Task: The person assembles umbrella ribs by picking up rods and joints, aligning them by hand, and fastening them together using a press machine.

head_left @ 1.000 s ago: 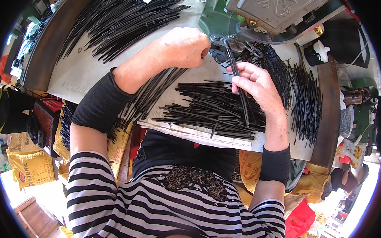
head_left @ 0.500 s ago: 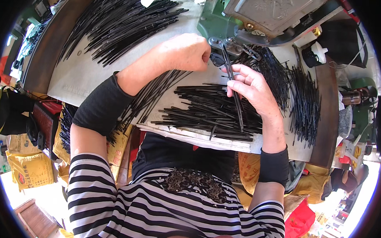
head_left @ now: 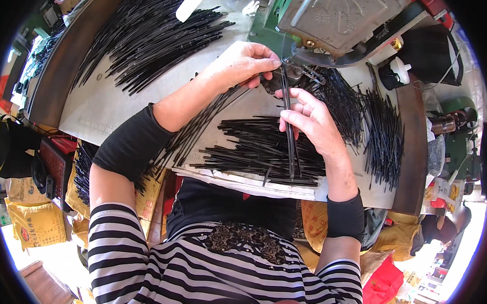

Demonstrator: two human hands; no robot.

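Between the thumb and fingers of my right hand are a few thin black rods, pointing toward my body. My left hand is closed in a pinch at the rods' upper end, beside the small metal fixture of a green machine. Its other fingers are curled. Under the held rods lies a loose pile of similar black rods on the pale worktable, near its front edge. Longer black rods lie slanting beneath my left forearm.
A large bundle of black rods covers the table's far left. More rods lie at the right, by the brown raised edge. A metal cover overhangs the far side. Yellow sacks stand below at left.
My left hand has turned from a fist into a pinch at the rods' upper end. The rods in my right hand have swung more upright and nearer my body.
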